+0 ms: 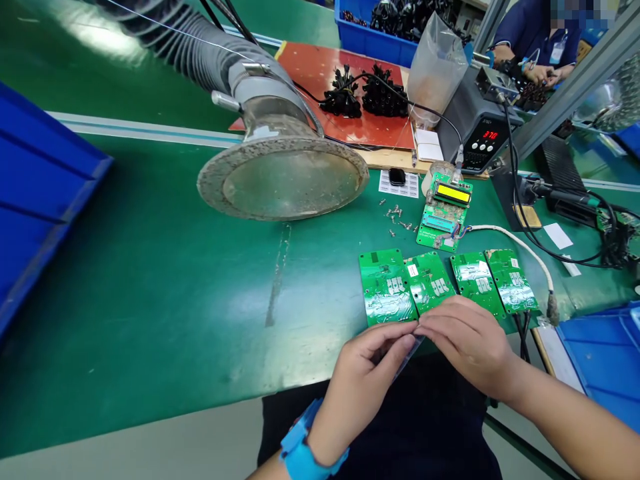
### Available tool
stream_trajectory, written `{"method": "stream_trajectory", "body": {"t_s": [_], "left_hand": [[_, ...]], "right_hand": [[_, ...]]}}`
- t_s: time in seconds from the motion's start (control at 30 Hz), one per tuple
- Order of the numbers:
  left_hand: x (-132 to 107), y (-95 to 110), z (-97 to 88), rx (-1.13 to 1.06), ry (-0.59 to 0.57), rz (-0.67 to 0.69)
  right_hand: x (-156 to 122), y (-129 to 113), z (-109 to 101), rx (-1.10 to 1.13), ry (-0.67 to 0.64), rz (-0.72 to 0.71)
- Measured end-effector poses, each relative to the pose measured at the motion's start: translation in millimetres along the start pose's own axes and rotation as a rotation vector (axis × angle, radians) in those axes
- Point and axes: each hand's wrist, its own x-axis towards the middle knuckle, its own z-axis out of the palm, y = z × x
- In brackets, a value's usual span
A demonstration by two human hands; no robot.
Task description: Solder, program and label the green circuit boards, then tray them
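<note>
2 hands: L (360, 393), R (465, 343) pinching clear film (409, 355) | 4 green PCBs (445, 283) just ahead | fume hood (283, 180) left

I'm in an electronics factory workshop. My green-matted bench (150, 280) has circuit boards (387, 287) near its front edge, a soldering station (480, 130) toward its far right corner, and a fume extractor hood (283, 177) hanging over it. Blue bins (370, 33) sit beyond, and a co-worker (537, 47) seems to sit at another bench.
</note>
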Motion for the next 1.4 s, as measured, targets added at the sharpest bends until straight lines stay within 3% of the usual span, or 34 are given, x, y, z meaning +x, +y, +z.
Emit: {"method": "stream_trajectory", "body": {"t_s": [0.2,0.43,0.53,0.6,0.67,0.77,0.87,0.93,1.1,1.4], "left_hand": [[-3,0,3.1,-0.284,0.021,-0.224],[-5,2,1.8,-0.439,0.02,-0.349],[-5,2,-2.9,-0.539,0.01,-0.465],[-6,3,-8.4,-0.612,0.011,-0.538],[-7,5,-15.1,-0.65,0.015,-0.567],[-10,6,-23.7,-0.595,0.007,-0.535],[-15,6,-27.5,-0.451,-0.047,-0.46],[-17,5,-28.3,-0.342,-0.082,-0.409],[-19,2,-30.4,-0.172,-0.108,-0.355],[-13,4,-34.1,-0.153,-0.116,-0.373]], "right_hand": [[-6,2,3,-0.109,-0.003,-0.072],[4,3,3,-0.066,-0.075,0.023],[4,4,1,-0.113,-0.167,-0.069],[8,7,-4,-0.023,-0.193,-0.086],[19,14,-8,0.118,-0.179,0.029],[52,35,-8,0.256,-0.257,0.418],[91,59,1,0.458,-0.536,0.836],[110,71,10,0.562,-0.699,0.967],[124,79,26,0.564,-0.82,0.964],[125,74,36,0.358,-0.831,0.852]]}}
